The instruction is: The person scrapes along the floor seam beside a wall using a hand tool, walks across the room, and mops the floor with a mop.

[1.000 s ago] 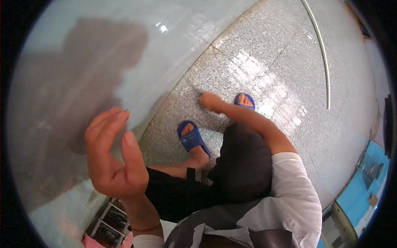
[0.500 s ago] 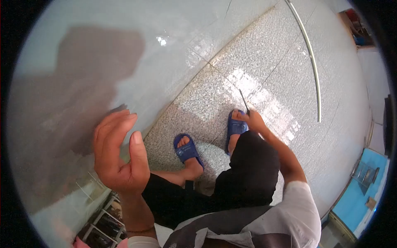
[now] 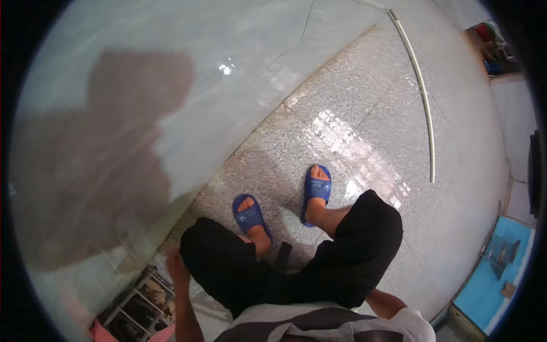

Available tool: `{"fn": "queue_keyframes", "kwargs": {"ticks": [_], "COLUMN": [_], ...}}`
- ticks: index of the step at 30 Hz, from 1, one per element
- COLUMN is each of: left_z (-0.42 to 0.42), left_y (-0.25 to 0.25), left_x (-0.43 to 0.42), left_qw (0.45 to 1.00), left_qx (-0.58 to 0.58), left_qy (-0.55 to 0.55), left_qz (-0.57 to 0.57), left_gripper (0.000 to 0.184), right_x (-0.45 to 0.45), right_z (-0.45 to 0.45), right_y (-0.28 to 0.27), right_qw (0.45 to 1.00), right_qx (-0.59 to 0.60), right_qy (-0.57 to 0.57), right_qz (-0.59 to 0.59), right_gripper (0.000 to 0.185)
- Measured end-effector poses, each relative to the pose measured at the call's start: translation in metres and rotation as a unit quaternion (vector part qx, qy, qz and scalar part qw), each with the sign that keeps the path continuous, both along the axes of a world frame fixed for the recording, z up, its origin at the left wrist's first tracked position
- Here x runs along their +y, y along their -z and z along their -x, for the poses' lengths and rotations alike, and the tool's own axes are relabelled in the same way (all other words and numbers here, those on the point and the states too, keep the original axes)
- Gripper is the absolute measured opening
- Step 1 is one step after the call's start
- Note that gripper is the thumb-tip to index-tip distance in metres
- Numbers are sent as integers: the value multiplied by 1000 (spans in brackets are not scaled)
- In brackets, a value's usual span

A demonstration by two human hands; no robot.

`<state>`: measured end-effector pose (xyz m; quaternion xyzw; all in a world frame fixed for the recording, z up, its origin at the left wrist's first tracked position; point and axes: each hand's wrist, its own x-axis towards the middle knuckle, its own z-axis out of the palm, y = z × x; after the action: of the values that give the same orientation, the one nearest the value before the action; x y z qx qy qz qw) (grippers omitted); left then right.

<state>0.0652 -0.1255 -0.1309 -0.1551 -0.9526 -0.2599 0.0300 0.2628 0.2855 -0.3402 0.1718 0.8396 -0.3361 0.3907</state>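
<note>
My left hand (image 3: 177, 267) hangs low beside my left knee, near a metal rack; its fingers are dim and partly hidden, so its grip is unclear. My right hand is out of sight behind my right thigh, and only part of the forearm (image 3: 384, 302) shows. Black trousers (image 3: 364, 245) cover my bent knees. On my feet are two blue slippers, the left one (image 3: 249, 215) and the right one (image 3: 317, 188), both flat on the speckled floor (image 3: 268, 148).
A pale wall (image 3: 228, 108) with a dark shadow rises at the left. A long white strip (image 3: 423, 85) lies on the floor at the right. The metal rack (image 3: 126, 316) holds several items at lower left. A blue surface (image 3: 484, 285) is at far right.
My left hand has dropped from its raised, curled position to beside the knee. My right hand, which had a thin dark tool in it, has moved back out of sight. The knees have spread apart.
</note>
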Motion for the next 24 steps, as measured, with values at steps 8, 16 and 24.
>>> {"fn": "queue_keyframes", "kwargs": {"ticks": [8,16,24], "left_z": [-79,-82,-121], "left_y": [138,177,246], "left_x": [76,177,135], "left_qw": [819,656,571], "left_qx": [-355,-197,-194], "left_qy": [402,652,666], "left_qz": [206,326,439], "left_gripper": [17,16,16], "right_x": [-3,-23,-68], "right_z": [4,-56,-95], "right_y": [-9,0,33], "right_qw": [1000,998,994], "right_qx": [-11,-67,-100], "right_qy": [-6,21,32], "right_qz": [-12,-10,21], "right_gripper": [29,27,26]}}
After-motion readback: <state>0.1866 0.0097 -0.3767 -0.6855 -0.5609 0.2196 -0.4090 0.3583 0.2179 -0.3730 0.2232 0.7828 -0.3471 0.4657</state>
